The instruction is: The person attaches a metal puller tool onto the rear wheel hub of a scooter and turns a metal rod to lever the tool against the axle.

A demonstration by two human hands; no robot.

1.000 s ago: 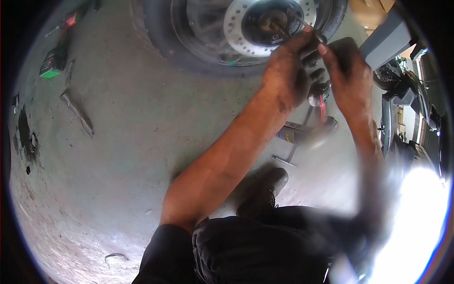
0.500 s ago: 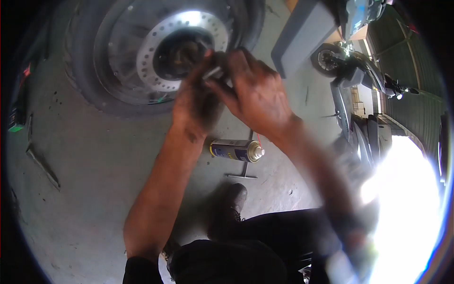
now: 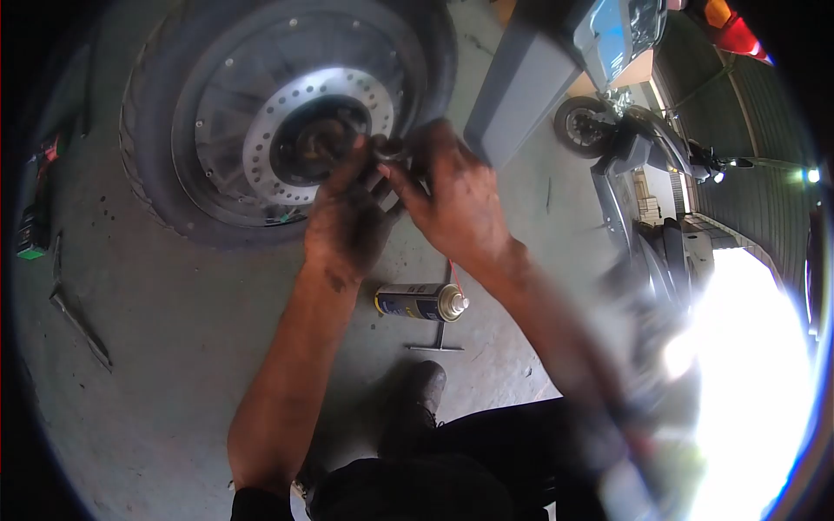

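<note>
Near the hub of a wheel (image 3: 165, 130) with a perforated brake disc (image 3: 261, 156), my two hands come together. My left hand (image 3: 347, 208) is closed, its thumb and fingers around a small dark ring-like metal part (image 3: 388, 148). From the right, my right hand (image 3: 456, 195) pinches at the same part with thumb and forefinger. The part is partly hidden by the fingers and blurred. Below my hands, a spray can (image 3: 421, 301) with a red straw lies on its side, over a T-handle tool (image 3: 434, 348).
At the far left lie a green-and-black power tool (image 3: 33, 234) and a long thin metal piece (image 3: 80, 326). A grey panel (image 3: 521, 87) rises at the upper right, with a motorcycle (image 3: 643, 139) behind it. My boot (image 3: 426, 386) is below the can.
The view has swung right, so the wheel and hands appear further left. Both hands remain together at the small part, and the can has come into full view.
</note>
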